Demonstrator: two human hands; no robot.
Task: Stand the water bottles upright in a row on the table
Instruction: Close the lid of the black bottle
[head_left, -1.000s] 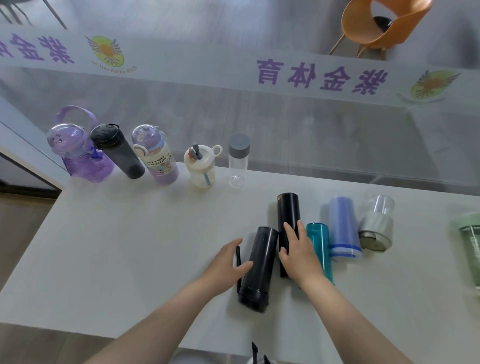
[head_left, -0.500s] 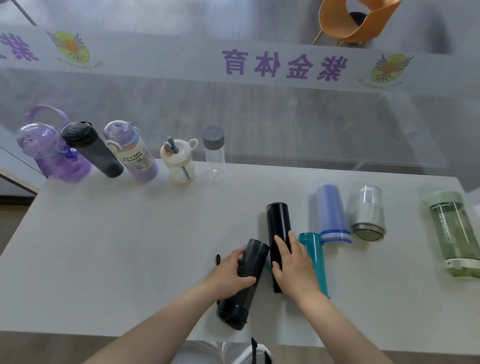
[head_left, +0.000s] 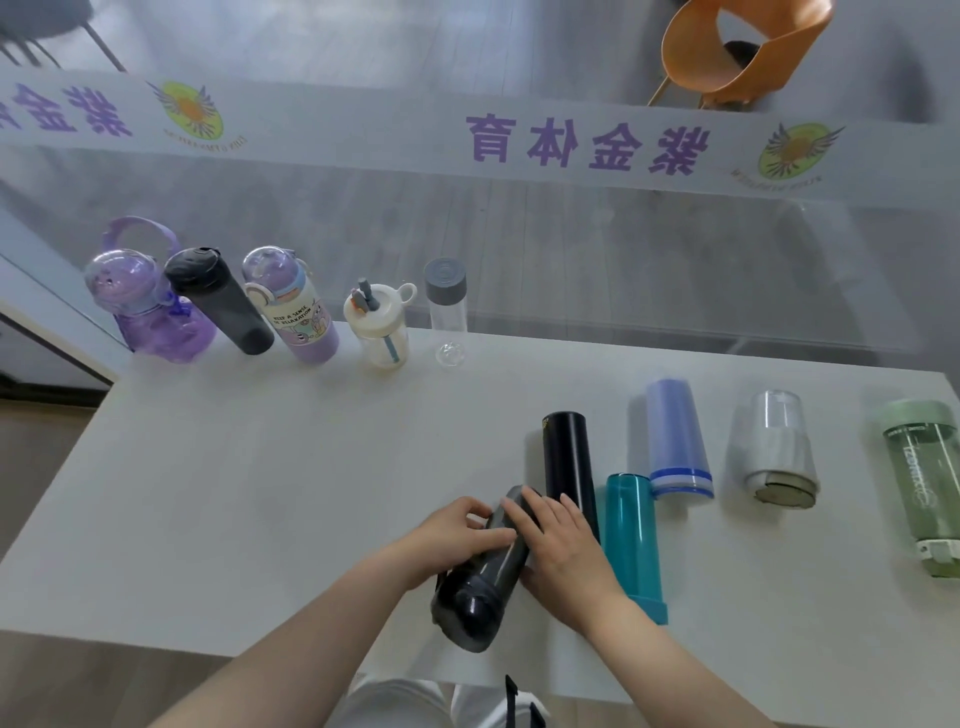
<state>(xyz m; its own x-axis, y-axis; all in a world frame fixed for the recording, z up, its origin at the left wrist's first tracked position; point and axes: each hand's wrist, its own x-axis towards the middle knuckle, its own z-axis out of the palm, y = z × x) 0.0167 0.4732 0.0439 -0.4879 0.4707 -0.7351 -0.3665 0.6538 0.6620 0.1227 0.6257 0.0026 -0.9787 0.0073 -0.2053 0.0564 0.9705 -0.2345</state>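
Both hands, left hand (head_left: 457, 530) and right hand (head_left: 558, 545), grip dark bottle (head_left: 480, 582), seemingly tilted near table (head_left: 234, 493) front edge.

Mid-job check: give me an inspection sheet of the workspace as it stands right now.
Surface: white table, bottles along its far edge and right half.
Job's things: five upright bottles in a row at the far left; dark grey bottle tilted in both hands; black flask, teal bottle, blue bottle, white tumbler and green bottle lying down.
Clutter: nothing seen.
Grippers: left hand and right hand both grip the dark grey bottle.
Cables: nothing seen.
Surroundings: glass partition with purple lettering; orange chair behind.
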